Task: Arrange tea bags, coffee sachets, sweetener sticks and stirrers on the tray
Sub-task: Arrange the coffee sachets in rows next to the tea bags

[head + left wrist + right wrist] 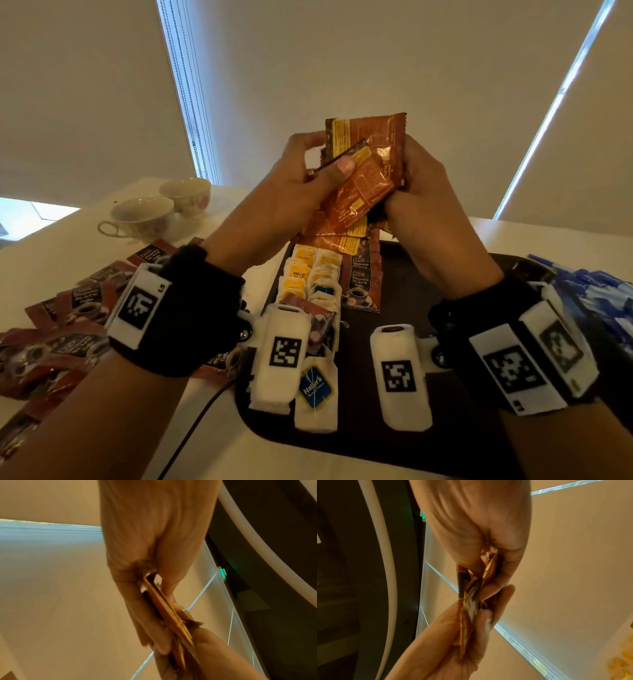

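Both hands are raised above the dark tray (pixel 404 294) and hold a bundle of red-brown coffee sachets (pixel 370 161). My left hand (pixel 308 178) pinches the bundle from the left, thumb on the front sachet. My right hand (pixel 418 192) grips it from the right. The left wrist view shows the sachets (pixel 169 609) edge-on between my fingers; so does the right wrist view, where the sachets (pixel 467 601) sit between both hands. On the tray lie rows of tea bags (pixel 308 277) and coffee sachets (pixel 363 284), with one blue-labelled tea bag (pixel 317 387) at the near end.
Many loose coffee sachets (pixel 68 315) lie on the white table left of the tray. Two teacups (pixel 144 216) stand at the back left. A pile of blue sticks (pixel 596 298) lies right of the tray. A black cable (pixel 191 431) runs along the near table.
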`<action>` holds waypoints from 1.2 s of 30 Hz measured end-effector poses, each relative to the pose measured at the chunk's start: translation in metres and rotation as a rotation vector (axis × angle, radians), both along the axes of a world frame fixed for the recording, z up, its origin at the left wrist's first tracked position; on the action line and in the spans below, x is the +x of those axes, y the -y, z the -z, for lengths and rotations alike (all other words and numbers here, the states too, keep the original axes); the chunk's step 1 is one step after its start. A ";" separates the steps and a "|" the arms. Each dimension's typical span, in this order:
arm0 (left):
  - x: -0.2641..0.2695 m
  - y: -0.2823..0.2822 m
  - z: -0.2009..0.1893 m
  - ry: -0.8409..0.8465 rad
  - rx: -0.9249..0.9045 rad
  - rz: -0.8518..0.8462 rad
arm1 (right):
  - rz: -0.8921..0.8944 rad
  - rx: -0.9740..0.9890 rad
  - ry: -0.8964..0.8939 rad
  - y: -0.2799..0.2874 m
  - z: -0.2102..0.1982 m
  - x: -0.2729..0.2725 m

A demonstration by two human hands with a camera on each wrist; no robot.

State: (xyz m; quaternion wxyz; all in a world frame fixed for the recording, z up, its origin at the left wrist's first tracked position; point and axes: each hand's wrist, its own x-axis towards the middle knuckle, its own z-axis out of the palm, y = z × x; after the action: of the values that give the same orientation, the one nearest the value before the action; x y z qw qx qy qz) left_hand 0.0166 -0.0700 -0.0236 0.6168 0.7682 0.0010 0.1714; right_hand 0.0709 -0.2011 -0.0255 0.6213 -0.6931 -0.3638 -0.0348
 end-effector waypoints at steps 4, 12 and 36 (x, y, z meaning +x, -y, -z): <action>-0.006 -0.006 -0.005 0.015 -0.081 0.040 | -0.030 -0.061 -0.032 -0.007 -0.002 -0.006; -0.007 -0.028 -0.012 0.123 -0.053 -0.138 | -0.002 -0.267 -0.334 0.002 -0.013 -0.010; -0.022 -0.061 -0.028 0.216 -0.016 -0.290 | -0.138 -1.094 0.094 -0.025 0.027 -0.016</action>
State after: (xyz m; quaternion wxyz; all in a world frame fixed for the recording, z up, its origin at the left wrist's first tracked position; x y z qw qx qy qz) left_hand -0.0056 -0.0092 0.0047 0.5881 0.7323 0.0466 0.3400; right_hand 0.0544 -0.1763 -0.0522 0.1545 -0.8871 -0.4007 0.1689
